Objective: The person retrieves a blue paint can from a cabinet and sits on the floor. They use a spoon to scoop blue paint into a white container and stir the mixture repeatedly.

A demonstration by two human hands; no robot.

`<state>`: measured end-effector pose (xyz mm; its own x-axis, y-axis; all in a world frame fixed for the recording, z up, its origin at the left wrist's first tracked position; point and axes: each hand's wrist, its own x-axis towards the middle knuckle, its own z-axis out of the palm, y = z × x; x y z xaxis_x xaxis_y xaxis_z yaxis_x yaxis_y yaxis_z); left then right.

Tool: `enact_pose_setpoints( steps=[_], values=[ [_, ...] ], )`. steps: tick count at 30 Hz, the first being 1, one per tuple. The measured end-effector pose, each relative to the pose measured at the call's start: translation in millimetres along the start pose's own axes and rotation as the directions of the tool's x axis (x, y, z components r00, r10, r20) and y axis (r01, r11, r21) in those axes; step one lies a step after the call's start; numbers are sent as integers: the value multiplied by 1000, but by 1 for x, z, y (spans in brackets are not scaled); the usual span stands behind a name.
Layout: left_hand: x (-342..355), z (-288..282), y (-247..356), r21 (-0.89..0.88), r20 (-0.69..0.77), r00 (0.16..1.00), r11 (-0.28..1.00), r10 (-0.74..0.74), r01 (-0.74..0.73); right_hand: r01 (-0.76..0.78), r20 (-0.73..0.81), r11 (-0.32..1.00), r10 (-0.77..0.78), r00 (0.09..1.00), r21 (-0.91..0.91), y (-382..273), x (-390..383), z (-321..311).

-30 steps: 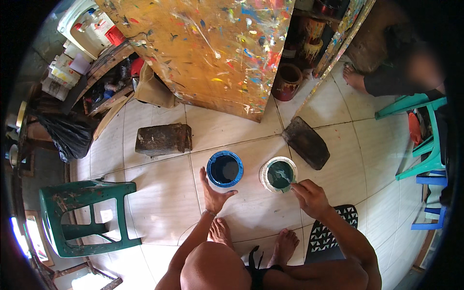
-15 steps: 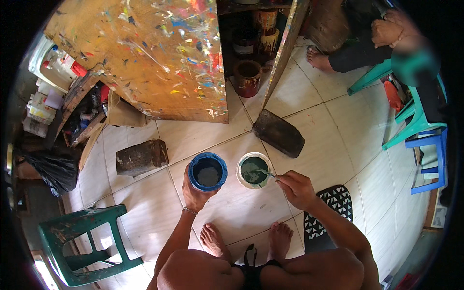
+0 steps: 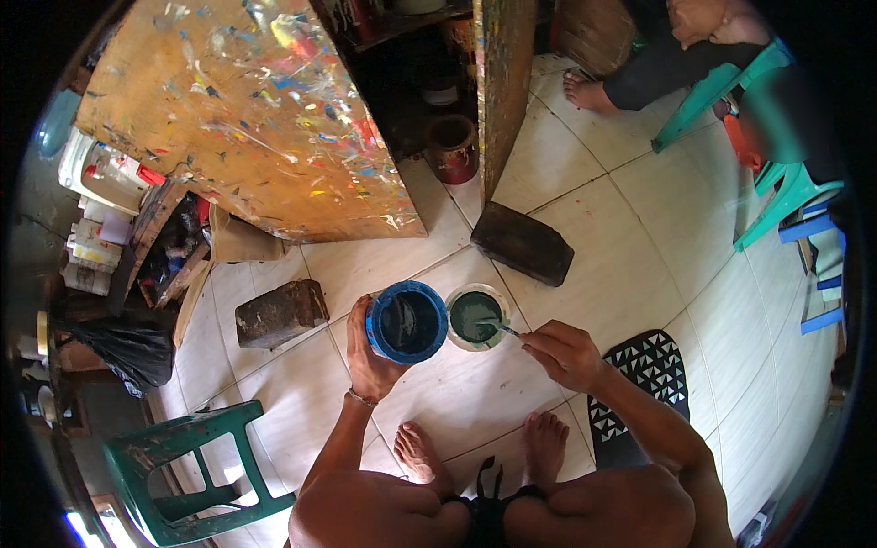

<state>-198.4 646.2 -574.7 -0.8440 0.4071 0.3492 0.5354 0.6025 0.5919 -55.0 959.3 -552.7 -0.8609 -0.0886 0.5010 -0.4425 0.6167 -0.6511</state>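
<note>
My left hand (image 3: 370, 363) is wrapped round the left side of a blue paint tub (image 3: 442, 321) with dark paint inside. The tub leans a little to the right, its rim close beside a white tub (image 3: 476, 348); I cannot tell whether they touch. Grey-green paint (image 3: 470, 315) fills part of the white tub. Pinched in my right hand (image 3: 566, 354) is a thin spoon (image 3: 502, 326), its far end down in that green paint.
A paint-splattered wooden cabinet (image 3: 247, 119) stands ahead, door ajar, paint cans (image 3: 452, 151) inside and at its opening. Two dark blocks (image 3: 523, 244) lie on the tiles. A green stool (image 3: 187, 475) is at left, a patterned mat (image 3: 639, 388) at right. Another person sits at upper right.
The blue tub has come right in my left hand, tipping slightly and closing the gap to the white tub. My right hand keeps the spoon in the green paint. The whole view has shifted slightly.
</note>
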Motion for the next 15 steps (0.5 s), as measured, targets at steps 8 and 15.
enact_pose_setpoints(
  steps=[8, 15],
  values=[
    [6, -4, 14, -23, 9, 1000, 999, -29, 29, -71, 7, 997, 71, 997, 6, 1, -8, 4],
    [6, -6, 16, 43, 18, 1000, 999, -12, 12, -84, 42, 996, 85, 996, -22, 2, -8, 3]
  ],
)
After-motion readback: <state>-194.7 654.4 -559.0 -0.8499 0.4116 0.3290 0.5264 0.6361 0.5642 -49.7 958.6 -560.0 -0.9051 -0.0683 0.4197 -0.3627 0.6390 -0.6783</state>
